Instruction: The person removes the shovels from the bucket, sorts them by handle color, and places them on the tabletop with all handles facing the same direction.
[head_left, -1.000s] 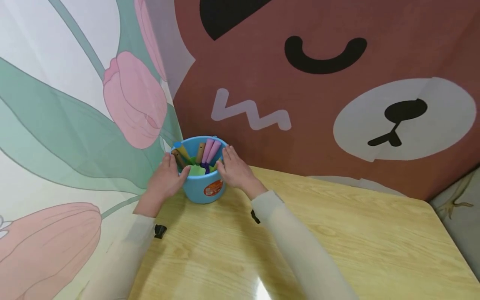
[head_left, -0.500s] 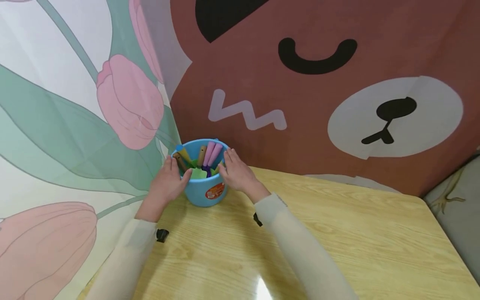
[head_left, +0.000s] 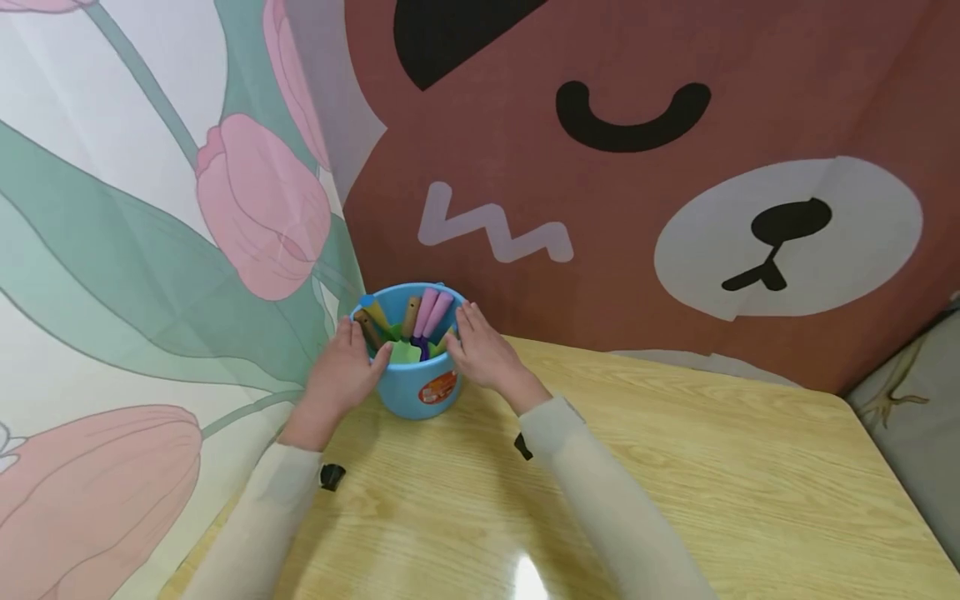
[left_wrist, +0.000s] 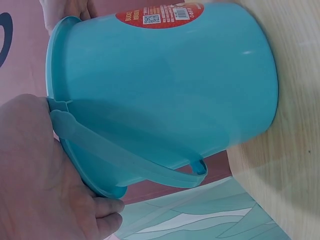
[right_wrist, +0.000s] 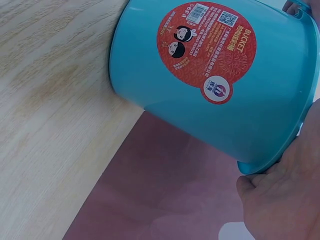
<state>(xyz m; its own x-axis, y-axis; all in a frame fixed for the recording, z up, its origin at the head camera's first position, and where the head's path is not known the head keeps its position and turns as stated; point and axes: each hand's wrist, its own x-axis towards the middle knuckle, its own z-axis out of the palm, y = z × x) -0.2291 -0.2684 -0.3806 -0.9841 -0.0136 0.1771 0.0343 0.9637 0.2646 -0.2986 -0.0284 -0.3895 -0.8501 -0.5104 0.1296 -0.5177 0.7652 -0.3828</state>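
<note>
Between left hand [head_left: 341,371] and right hand [head_left: 483,354]: blue bucket [head_left: 401,390] (upright), fingers [head_left: 471,323] straight against rim [head_left: 408,287].

We record both hands at one grip, palms turned inward and facing each other. Left hand [head_left: 341,371]: fingers [head_left: 346,332] close together and nearly straight, pointing forward; thumb [head_left: 381,358] spread toward the opposite palm. Right hand [head_left: 486,350]: the mirror pose, fingers [head_left: 467,321] extended forward, thumb [head_left: 453,345] on the inner side. We note the left forearm [head_left: 251,533] slanting back and outward behind its hand, the right forearm [head_left: 618,508] likewise on the other side. Pale sleeves [head_left: 291,471] end just behind bare wrists [head_left: 529,392]. In the right wrist view, we find that hand partly cut off by the edge.
</note>
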